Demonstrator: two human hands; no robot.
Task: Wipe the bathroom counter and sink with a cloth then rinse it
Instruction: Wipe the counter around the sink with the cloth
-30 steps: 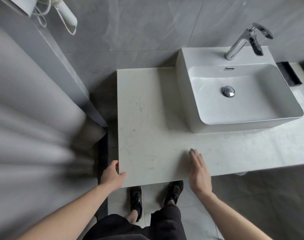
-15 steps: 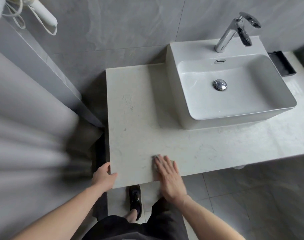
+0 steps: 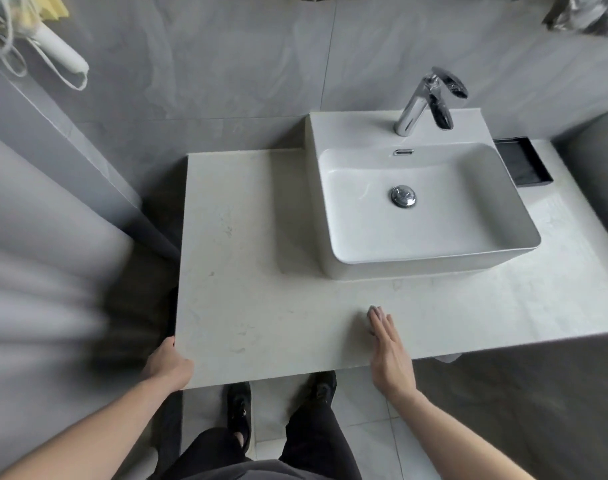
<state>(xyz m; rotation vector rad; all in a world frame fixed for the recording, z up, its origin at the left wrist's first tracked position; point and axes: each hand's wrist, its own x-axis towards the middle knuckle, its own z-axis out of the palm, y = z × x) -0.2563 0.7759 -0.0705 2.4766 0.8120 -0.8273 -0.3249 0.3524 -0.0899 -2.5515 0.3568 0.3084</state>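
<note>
The pale stone counter (image 3: pixel 261 271) carries a white rectangular vessel sink (image 3: pixel 434 254) with a chrome faucet (image 3: pixel 413 112) and a chrome drain plug (image 3: pixel 403 195). My right hand (image 3: pixel 389 355) lies flat with straight fingers near the counter's front edge, pressing a small grey cloth (image 3: pixel 374 310). Only a bit of the cloth shows past the fingertips. My left hand (image 3: pixel 169 367) grips the counter's front left corner, thumb on top.
A black tray (image 3: pixel 520 164) sits on the counter right of the sink. A white handled object with cords (image 3: pixel 58 50) hangs at the upper left. A grey wall panel stands close on the left. My feet are on the tiled floor below the counter.
My right hand slid the cloth left along the front edge, then back to the right. My left hand stayed on the corner. The view tilted up slightly.
</note>
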